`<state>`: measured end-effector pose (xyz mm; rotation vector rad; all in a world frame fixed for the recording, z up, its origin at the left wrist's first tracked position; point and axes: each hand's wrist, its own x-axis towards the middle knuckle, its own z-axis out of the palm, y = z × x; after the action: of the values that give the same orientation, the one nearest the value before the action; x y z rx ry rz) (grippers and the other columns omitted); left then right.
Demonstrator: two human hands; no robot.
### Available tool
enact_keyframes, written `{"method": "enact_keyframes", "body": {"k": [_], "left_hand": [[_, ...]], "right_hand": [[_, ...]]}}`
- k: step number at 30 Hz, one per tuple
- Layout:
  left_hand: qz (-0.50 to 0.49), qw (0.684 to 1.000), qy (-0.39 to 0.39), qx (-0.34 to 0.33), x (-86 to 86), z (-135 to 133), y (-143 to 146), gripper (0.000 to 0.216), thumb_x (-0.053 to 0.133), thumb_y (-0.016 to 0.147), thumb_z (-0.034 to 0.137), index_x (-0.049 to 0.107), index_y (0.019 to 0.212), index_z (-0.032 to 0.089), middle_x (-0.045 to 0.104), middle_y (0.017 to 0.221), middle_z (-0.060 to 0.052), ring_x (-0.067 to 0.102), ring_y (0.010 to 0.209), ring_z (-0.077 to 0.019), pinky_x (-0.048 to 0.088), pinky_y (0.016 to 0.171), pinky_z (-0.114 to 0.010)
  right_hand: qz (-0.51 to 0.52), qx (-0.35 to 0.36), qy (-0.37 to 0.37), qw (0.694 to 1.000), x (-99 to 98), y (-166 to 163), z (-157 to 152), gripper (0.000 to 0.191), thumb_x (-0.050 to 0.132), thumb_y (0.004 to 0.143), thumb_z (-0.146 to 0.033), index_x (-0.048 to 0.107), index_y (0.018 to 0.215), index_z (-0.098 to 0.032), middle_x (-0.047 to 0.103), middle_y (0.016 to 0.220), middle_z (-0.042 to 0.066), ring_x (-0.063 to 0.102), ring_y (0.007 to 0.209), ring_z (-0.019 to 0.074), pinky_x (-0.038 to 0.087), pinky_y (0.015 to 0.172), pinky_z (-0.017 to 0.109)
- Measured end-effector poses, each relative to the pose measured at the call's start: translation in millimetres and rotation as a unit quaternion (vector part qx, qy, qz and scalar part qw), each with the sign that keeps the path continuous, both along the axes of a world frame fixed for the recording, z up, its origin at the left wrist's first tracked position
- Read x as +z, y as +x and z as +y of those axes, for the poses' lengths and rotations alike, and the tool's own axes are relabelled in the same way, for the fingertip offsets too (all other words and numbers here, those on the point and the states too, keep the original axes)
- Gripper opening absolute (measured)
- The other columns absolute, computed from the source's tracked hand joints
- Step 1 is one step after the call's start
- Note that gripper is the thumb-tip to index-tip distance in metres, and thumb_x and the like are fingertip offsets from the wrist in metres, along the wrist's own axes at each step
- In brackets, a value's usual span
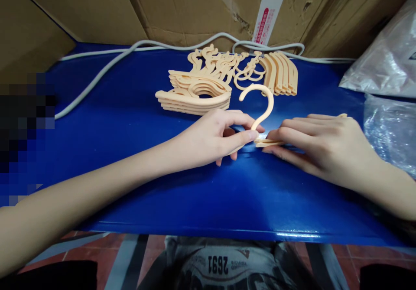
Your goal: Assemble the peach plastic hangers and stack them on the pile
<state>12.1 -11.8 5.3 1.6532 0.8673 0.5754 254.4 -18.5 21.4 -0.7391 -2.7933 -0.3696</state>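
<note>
Free blue tabletop [208,207] along near edge, hanger parts [195,102] blocking mid-back, white cable [100,77] behind, plastic bags [386,60] at right

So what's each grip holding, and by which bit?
The left grip pinches a beige hook by its lower end. The right grip holds a slim beige piece just behind its exposed tip; the rest is mostly hidden.

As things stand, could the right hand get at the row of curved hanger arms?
Probably yes: blue tabletop lies between the right hand and the curved hanger arms with nothing seen blocking, though the hand holds a beige hanger piece it may need to release.
</note>
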Motion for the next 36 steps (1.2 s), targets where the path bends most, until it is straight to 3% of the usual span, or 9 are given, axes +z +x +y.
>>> {"method": "enact_keyframes", "body": {"k": [9, 14, 24, 29, 36], "left_hand": [[0.015, 0.997, -0.074, -0.023, 4.0, 4.9, -1.5, 0.023, 0.059, 0.101, 0.028, 0.073, 0.112, 0.013, 0.062, 0.059, 0.003, 0.054, 0.041, -0.0068, 0.047, 0.038, -0.012], [0.0, 0.996, -0.082, -0.033, 2.5, 5.8, -1.8, 0.022, 0.06, 0.1, 0.029, 0.074, 0.105, 0.012, 0.06, 0.059, 0.003, 0.057, 0.044, -0.0076, 0.047, 0.038, -0.012], [0.02, 0.993, -0.108, -0.049, 7.3, 5.8, -3.2, 0.025, 0.06, 0.101, 0.029, 0.073, 0.114, 0.013, 0.061, 0.063, 0.004, 0.055, 0.042, -0.0057, 0.046, 0.04, -0.012], [0.009, 0.988, -0.148, -0.051, 3.8, 7.8, -3.5, 0.028, 0.062, 0.1, 0.028, 0.073, 0.121, 0.014, 0.063, 0.066, 0.003, 0.06, 0.051, -0.0071, 0.046, 0.043, -0.011], [0.012, 0.991, -0.127, -0.042, 5.0, 9.5, -4.5, 0.017, 0.065, 0.094, 0.023, 0.078, 0.102, 0.016, 0.07, 0.08, 0.0, 0.065, 0.068, -0.0084, 0.055, 0.058, -0.014]], "right_hand": [[0.007, -0.002, 0.011, 1.0, -1.1, -0.6, -0.9, 0.023, 0.054, 0.105, -0.035, 0.069, 0.096, -0.019, 0.066, 0.074, 0.0, 0.056, 0.06, 0.0163, 0.04, 0.059, 0.03], [0.005, -0.01, -0.001, 1.0, -2.1, -0.1, 0.6, 0.023, 0.054, 0.105, -0.036, 0.068, 0.097, -0.019, 0.07, 0.079, 0.001, 0.059, 0.063, 0.017, 0.041, 0.063, 0.031], [-0.007, -0.037, -0.008, 0.999, -0.8, 0.2, -0.4, 0.031, 0.047, 0.108, -0.04, 0.067, 0.093, -0.022, 0.071, 0.079, 0.002, 0.058, 0.063, 0.0164, 0.04, 0.061, 0.032], [-0.001, -0.023, 0.013, 1.0, -1.2, 0.8, 1.0, 0.029, 0.049, 0.107, -0.038, 0.067, 0.091, -0.021, 0.069, 0.074, 0.001, 0.054, 0.061, 0.0155, 0.038, 0.06, 0.031], [0.006, -0.015, 0.024, 1.0, -1.1, -1.0, -2.7, 0.027, 0.051, 0.107, -0.035, 0.066, 0.091, -0.02, 0.067, 0.072, 0.0, 0.056, 0.06, 0.0149, 0.038, 0.059, 0.03]]}}
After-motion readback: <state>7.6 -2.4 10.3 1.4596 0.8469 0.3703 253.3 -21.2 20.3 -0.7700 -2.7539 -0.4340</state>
